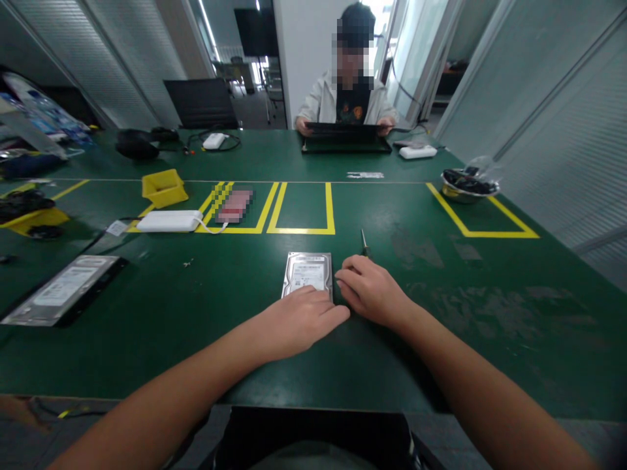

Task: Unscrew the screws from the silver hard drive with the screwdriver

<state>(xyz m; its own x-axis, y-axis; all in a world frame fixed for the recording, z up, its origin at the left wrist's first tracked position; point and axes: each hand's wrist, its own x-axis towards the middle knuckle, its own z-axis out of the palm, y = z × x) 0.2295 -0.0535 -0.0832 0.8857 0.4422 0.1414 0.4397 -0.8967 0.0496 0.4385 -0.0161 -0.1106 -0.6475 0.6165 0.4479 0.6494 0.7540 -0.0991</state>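
Far left on my green table [206, 339], a second hard drive [61, 288] lies flat, with a white power adapter [169, 221] and a yellow bin [163, 187] behind it. At centre, the hard drive [307, 274] lies label-up inside my reach; my left hand [298, 320] rests flat, fingers extended, on its near edge, grasping nothing. My right hand [372, 290], loosely curled, touches the drive's right side. Just beyond it lies a screwdriver [364, 243]. Far right, a bowl [467, 186]; opposite, a person at a laptop [345, 138].
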